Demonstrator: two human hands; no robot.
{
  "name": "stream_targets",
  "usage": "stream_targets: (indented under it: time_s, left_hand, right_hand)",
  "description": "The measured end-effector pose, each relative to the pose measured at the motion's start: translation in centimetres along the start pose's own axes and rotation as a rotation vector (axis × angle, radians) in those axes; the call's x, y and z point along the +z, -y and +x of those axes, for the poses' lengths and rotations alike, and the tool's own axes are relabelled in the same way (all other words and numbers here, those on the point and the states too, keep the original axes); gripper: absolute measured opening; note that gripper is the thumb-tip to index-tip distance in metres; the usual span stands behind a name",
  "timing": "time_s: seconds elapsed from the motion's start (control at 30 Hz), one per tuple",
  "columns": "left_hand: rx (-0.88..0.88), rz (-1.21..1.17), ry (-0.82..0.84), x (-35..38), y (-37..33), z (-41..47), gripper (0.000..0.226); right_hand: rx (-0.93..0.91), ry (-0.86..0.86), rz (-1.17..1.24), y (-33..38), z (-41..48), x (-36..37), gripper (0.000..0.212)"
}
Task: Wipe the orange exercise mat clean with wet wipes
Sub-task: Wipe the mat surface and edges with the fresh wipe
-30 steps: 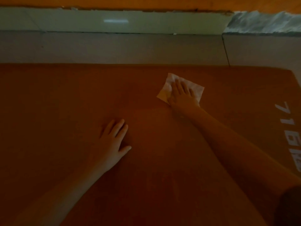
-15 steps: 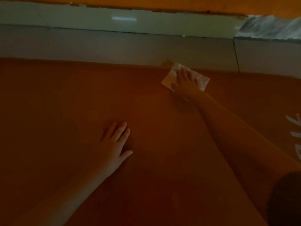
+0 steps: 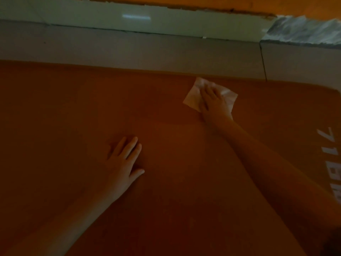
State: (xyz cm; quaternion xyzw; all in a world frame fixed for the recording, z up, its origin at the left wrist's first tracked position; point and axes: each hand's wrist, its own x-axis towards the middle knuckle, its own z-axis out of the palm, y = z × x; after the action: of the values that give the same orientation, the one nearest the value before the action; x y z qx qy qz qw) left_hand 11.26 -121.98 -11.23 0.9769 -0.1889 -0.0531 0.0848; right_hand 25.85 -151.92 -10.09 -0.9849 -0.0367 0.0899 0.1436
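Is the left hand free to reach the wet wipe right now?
Probably yes: the left hand rests flat, holding nothing, with only bare orange exercise mat between it and the wet wipe, which the right hand presses down.

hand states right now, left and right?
Left hand: open, flat on the orange mat, holding nothing.
Right hand: open, straight fingers pressing the wet wipe onto the mat.

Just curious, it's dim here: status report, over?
Right hand flat on wipe, near far edge of mat. Left hand flat on mat. Nothing in the way.
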Motion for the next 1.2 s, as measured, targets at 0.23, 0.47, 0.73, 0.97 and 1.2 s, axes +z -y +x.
stream_targets:
  time_s: [0.23,0.47,0.73,0.97,1.2]
  left_hand:
    - [-0.006,-0.012,0.027,-0.3,0.0,0.1,0.077]
    - [-0.015,0.001,0.064,-0.5,-0.2,0.1,0.078]
    - [-0.022,0.007,0.104,-0.8,-0.3,0.1,0.076]
    - [-0.045,0.010,0.127,-0.9,-0.9,0.3,0.073]
    - [-0.065,0.059,0.151,-0.1,-1.4,0.2,0.083]
  right_hand:
    - [0.292,-0.242,0.381,-1.1,-1.9,-3.0,0.019]
    - [0.494,-0.322,0.344,-2.9,-2.8,-3.3,0.032]
    - [0.143,-0.016,-0.095,-2.8,-7.9,0.8,0.061]
    - [0.201,0.093,-0.169,-6.3,-1.9,-1.2,0.060]
    - [-0.036,0.156,-0.332,-0.6,2.0,-0.5,0.068]
